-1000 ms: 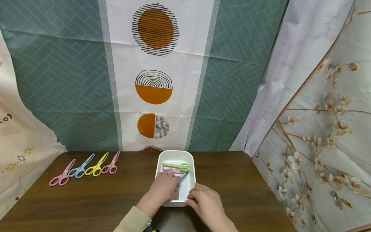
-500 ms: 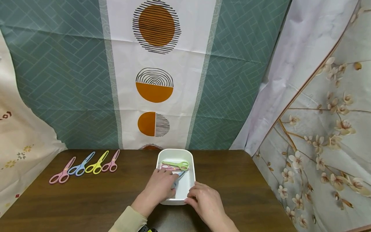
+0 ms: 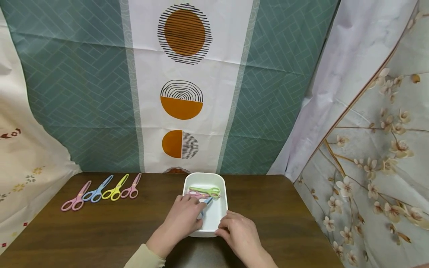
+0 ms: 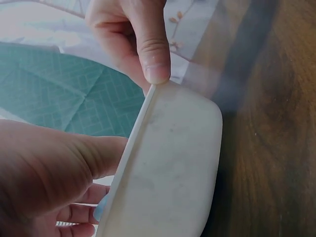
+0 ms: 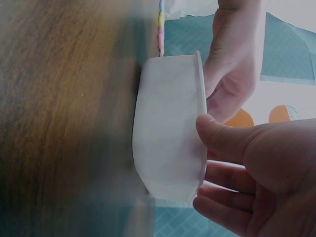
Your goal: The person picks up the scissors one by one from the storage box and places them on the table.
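Observation:
A white rectangular box [image 3: 204, 234] stands on the brown table. My left hand [image 3: 182, 217] reaches over its left side and holds a pair of blue scissors [image 3: 208, 201], whose tip sticks out past the fingers; the hand covers most of the handles. In the left wrist view a bit of the blue scissors [image 4: 100, 207] shows at the fingers behind the box wall. My right hand [image 3: 239, 230] grips the box's rim at the near right corner, thumb on the near side. Inside the far part lie green scissors [image 3: 214, 192] across pink scissors [image 3: 198, 195].
At the back left of the table [image 3: 110, 230], scissors lie in a slanted row: pink scissors [image 3: 77, 200], blue scissors [image 3: 96, 194], yellow scissors [image 3: 114, 192] and smaller pink scissors [image 3: 132, 191]. A patterned curtain [image 3: 181, 74] hangs right behind the table's far edge.
My left hand has drawn back slightly to the left within the box, and the blue scissors have shifted along with it. The right hand keeps its grip on the rim.

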### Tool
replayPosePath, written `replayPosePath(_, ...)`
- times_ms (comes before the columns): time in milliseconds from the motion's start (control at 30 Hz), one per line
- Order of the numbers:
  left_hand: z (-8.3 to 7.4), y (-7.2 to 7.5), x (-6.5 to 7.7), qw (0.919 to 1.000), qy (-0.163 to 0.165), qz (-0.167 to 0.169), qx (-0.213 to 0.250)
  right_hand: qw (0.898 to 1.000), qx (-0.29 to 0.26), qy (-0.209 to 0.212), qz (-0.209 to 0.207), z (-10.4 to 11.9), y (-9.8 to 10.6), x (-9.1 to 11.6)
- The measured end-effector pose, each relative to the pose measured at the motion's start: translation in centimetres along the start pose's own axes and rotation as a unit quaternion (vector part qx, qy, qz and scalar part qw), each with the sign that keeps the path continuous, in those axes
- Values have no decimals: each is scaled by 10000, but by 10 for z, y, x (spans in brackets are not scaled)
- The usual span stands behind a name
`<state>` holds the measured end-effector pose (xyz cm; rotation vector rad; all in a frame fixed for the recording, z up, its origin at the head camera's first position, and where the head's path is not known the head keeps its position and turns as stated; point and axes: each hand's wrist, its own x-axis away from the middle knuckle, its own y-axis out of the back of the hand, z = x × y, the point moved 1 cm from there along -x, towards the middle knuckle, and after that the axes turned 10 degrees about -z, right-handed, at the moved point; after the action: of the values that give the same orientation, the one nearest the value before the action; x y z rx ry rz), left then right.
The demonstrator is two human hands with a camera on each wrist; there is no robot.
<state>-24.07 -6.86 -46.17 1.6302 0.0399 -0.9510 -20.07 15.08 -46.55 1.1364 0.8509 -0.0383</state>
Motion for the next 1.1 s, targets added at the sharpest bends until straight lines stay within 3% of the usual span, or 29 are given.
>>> replayPosePath(467,8,15,15,9981,56,-603,76,9999,80,-17,86,-1,4,-3)
replayPosePath(800,14,24,24,9983,112,-576,20,9998,77,-81,162,-1,4,-1)
replayPosePath(1100,19,33,29,9985,417,-321,119,10000,29,-10,74,1,2,-1)
